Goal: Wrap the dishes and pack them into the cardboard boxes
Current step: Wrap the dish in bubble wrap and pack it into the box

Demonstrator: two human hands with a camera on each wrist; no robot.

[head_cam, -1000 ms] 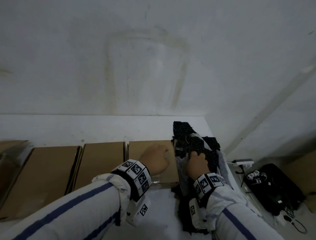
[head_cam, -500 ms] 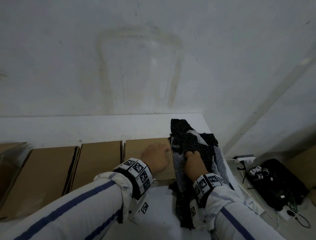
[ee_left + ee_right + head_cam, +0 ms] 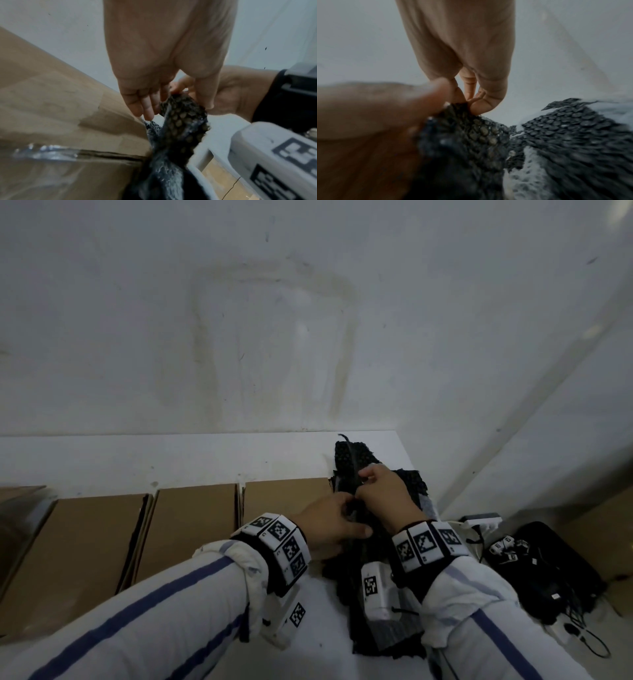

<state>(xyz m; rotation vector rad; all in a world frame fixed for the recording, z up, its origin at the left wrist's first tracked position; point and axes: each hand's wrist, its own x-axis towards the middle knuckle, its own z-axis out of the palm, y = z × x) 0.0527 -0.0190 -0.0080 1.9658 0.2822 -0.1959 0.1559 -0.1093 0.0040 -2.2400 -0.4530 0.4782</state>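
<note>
A heap of black bubble wrap (image 3: 352, 460) lies at the right end of the white table (image 3: 137, 460), beside the rightmost cardboard box (image 3: 284, 498). My left hand (image 3: 334, 523) and right hand (image 3: 383, 494) meet over the heap and both pinch a raised fold of the wrap. In the left wrist view my left hand (image 3: 171, 94) pinches the bubble wrap (image 3: 183, 119) between thumb and fingers, against the box (image 3: 60, 115). The right wrist view shows my right hand (image 3: 471, 100) pinching the top edge of the wrap (image 3: 474, 129). No dish is visible.
Three closed cardboard boxes (image 3: 191, 529) stand in a row along the table's middle, and a fourth box's edge (image 3: 17, 508) shows at far left. A white wall (image 3: 308, 320) rises behind. On the floor at the right lie a black bag (image 3: 555, 570), cables and a power strip (image 3: 479, 522).
My left hand has left the top of the rightmost box and moved right onto the bubble wrap. My right hand has lifted a fold of the wrap upward.
</note>
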